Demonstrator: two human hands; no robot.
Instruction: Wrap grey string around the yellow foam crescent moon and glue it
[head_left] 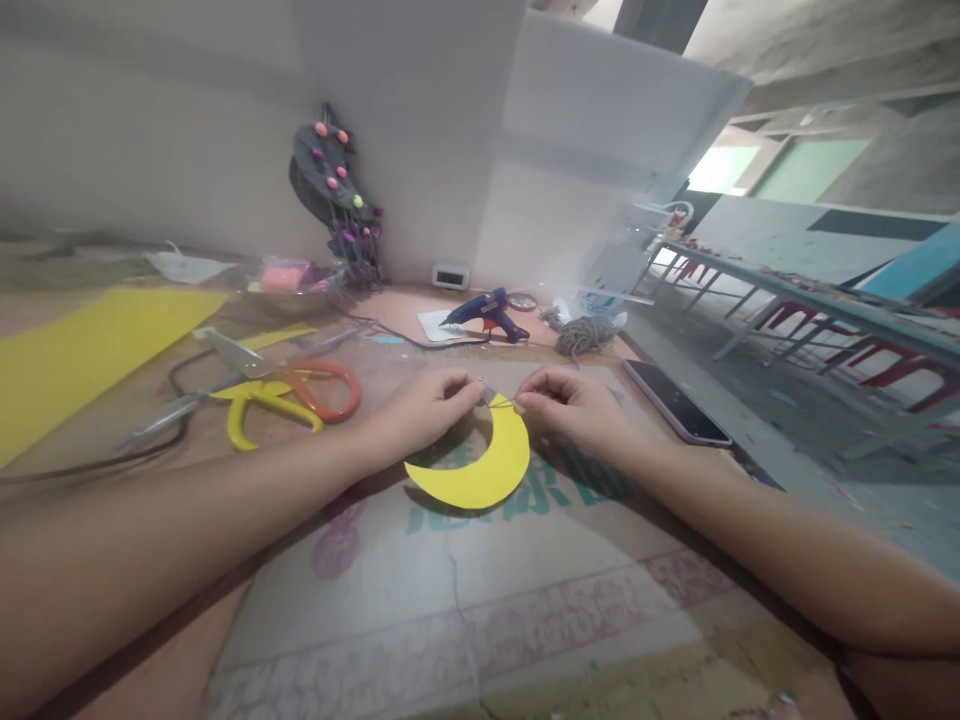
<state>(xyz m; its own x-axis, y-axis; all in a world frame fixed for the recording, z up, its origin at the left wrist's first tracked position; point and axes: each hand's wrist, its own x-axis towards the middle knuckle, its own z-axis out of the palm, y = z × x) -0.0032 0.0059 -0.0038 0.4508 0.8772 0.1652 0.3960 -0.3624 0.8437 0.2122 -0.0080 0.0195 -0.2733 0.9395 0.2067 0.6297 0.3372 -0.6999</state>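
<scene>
The table (199,660) spreads under both forearms, which reach in from the lower corners and converge at the centre. Between the hands, just over the printed surface, lies the yellow crescent cutout (487,480), its lower tip pointing left and free. It looks like card or thin foam, so it should be very light, fairly flexible and not slippery; the narrow tips would likely crease first, making the broad middle of the curve the safer hold. The left hand (435,405) sits palm down by the upper tip, thumb and fingers together; the right hand (574,405) faces it with thumb and index pinched. Both appear clamped on a thin grey strand (504,404) crossing that tip. The strand looks soft and limp, best taken between fingertips.
</scene>
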